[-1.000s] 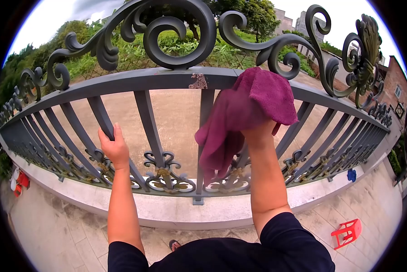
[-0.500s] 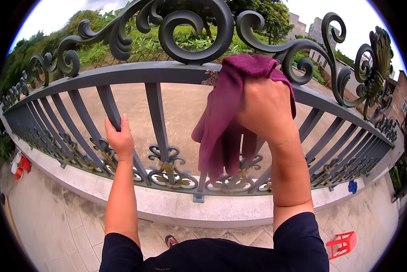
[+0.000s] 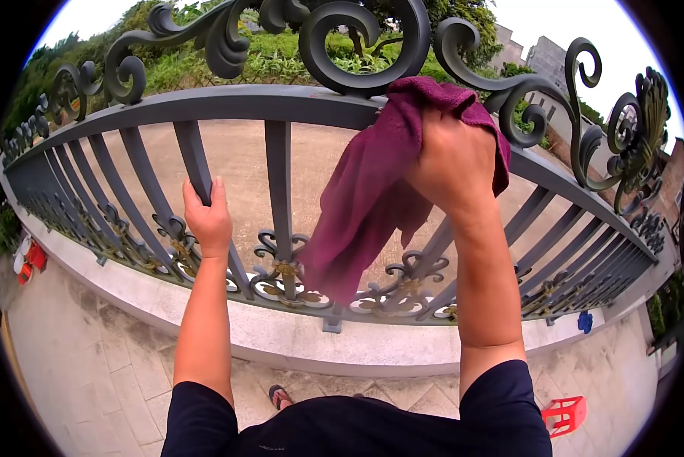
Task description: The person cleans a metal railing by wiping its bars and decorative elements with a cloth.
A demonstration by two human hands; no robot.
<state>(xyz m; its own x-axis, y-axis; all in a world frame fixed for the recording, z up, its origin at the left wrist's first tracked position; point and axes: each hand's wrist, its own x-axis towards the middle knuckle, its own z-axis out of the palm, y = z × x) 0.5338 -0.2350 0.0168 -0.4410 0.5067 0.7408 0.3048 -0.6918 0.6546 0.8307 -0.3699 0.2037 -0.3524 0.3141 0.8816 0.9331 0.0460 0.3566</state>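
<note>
My right hand (image 3: 460, 164) is closed on a purple cloth (image 3: 372, 183) at the top rail (image 3: 228, 105) of a dark grey metal railing. The cloth lies over the rail just below a large scroll (image 3: 363, 46), and its long loose end hangs to the left, blurred by motion. My left hand (image 3: 208, 217) is wrapped round one upright bar (image 3: 192, 156) of the railing, thumb on one side and fingers on the other. Some fingertips are hidden behind the bar.
A pale stone ledge (image 3: 281, 335) runs under the railing. On the paving are a red plastic stool (image 3: 566, 415) at lower right and red items (image 3: 33, 259) at far left. A blue thing (image 3: 585, 322) lies on the ledge at right.
The cloth's hanging end has swung to the left, and the bare-looking patch on the rail is now mostly covered. My left hand stays on the same bar. The view has shifted slightly.
</note>
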